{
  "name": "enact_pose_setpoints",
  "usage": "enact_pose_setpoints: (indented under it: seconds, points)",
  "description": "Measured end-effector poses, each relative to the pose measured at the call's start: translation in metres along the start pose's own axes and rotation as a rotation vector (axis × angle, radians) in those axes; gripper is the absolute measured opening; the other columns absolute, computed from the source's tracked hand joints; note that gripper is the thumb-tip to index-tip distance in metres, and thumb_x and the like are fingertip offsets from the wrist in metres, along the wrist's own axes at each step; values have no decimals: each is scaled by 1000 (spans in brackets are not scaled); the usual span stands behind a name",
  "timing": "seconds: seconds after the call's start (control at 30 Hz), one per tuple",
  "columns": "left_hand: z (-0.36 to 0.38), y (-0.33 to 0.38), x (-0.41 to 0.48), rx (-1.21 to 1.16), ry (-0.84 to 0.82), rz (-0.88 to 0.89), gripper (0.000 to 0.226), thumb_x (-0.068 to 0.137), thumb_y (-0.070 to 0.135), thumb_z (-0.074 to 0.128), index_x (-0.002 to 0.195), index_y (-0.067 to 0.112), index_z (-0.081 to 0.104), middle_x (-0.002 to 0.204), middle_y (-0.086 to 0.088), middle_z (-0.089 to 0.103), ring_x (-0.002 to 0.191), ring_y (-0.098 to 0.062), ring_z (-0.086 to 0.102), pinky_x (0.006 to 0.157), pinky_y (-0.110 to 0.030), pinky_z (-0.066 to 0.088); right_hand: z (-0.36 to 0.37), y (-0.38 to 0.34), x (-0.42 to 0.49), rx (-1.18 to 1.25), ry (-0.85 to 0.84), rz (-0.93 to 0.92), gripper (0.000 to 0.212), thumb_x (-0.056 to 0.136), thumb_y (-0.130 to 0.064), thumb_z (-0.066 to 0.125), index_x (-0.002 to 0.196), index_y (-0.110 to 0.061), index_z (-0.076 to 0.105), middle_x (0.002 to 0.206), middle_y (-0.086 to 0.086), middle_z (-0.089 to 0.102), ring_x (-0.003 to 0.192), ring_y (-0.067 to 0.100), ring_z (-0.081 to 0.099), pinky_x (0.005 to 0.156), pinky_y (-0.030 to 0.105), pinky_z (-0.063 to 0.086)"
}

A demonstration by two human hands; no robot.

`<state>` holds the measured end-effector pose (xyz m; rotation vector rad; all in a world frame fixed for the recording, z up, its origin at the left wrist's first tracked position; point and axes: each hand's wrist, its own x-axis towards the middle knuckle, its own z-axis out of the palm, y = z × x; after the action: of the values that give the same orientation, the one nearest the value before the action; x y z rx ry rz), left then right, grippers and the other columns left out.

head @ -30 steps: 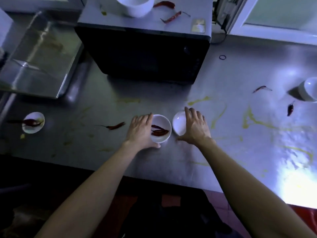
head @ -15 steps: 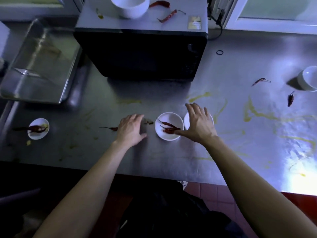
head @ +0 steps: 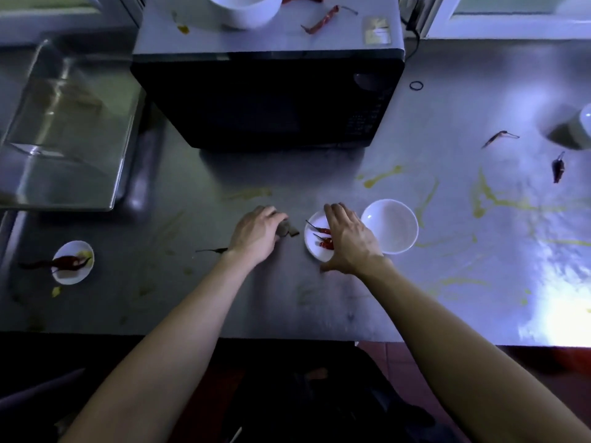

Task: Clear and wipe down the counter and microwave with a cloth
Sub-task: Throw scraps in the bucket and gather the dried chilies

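Down at the near edge, both arms reach in over the steel counter (head: 319, 314). The left hand (head: 256, 238) has its fingers curled, pinching a small dark scrap (head: 289, 231) off the surface, and a loose chilli (head: 212, 250) lies just beside that wrist. The right hand (head: 348, 241) arches over the small dish (head: 315, 251) of red chillies, thumb at the near rim, fingertips at the far one: clasping it, most likely to hold it steady as the catch-all for bits. The empty bowl (head: 391, 225) sits just beside it, probably next to be stacked.

Out left, another dish (head: 72, 262) holds a chilli. Yellow smears (head: 479, 199) streak the right side, with two stray chillies (head: 499, 137) near a bowl at the edge (head: 583, 129).

Further back, a metal tray (head: 64, 123) sits left and the microwave (head: 268, 97) centre, its top carrying a big white bowl (head: 243, 8) and more chillies (head: 319, 22). No cloth in sight, so this looks like clearing, with wiping yet to come.
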<state>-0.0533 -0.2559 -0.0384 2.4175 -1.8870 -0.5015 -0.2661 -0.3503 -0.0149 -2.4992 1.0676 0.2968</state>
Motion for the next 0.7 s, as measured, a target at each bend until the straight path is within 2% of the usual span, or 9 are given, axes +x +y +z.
enact_pose_setpoints:
  seconds: [0.07,0.17,0.27,0.37,0.5,0.7]
  points:
    - [-2,-2,17,17,-66,111,53,86,15,83,136,24,67,124,2,62,121,-27,59,98,-42,51,0,-6,2,13,-18,52,148,46,-58,103,162,-12,22,154,6,38,149,28,33,120,37,37]
    - [-1,-6,35,20,-168,234,40,89,15,80,127,23,70,118,0,59,115,-27,60,90,-40,51,0,-14,4,37,-35,118,155,43,-58,104,165,-20,18,157,3,34,154,26,27,119,38,40]
    - [4,-10,43,11,-194,303,27,90,15,75,115,22,70,109,0,57,110,-29,62,84,-41,51,-1,-23,3,53,-30,181,156,41,-58,105,165,-22,18,157,3,33,154,26,27,118,38,40]
    - [8,-16,50,8,-221,350,26,87,21,80,109,24,68,108,1,57,108,-28,63,84,-43,55,-2,-30,2,57,-21,230,155,41,-58,105,166,-21,19,158,4,33,154,27,28,120,39,38]
    - [13,-26,52,-26,-203,402,26,82,30,83,100,24,65,104,3,57,103,-28,64,82,-43,56,-4,-38,-1,61,-5,275,154,42,-57,105,166,-21,21,159,5,34,154,28,29,118,40,39]
    - [21,-35,43,-100,-107,430,19,77,21,76,83,22,58,89,2,64,90,-31,66,70,-39,52,-5,-43,-2,68,7,313,149,44,-57,104,164,-20,24,156,5,35,149,27,33,112,39,44]
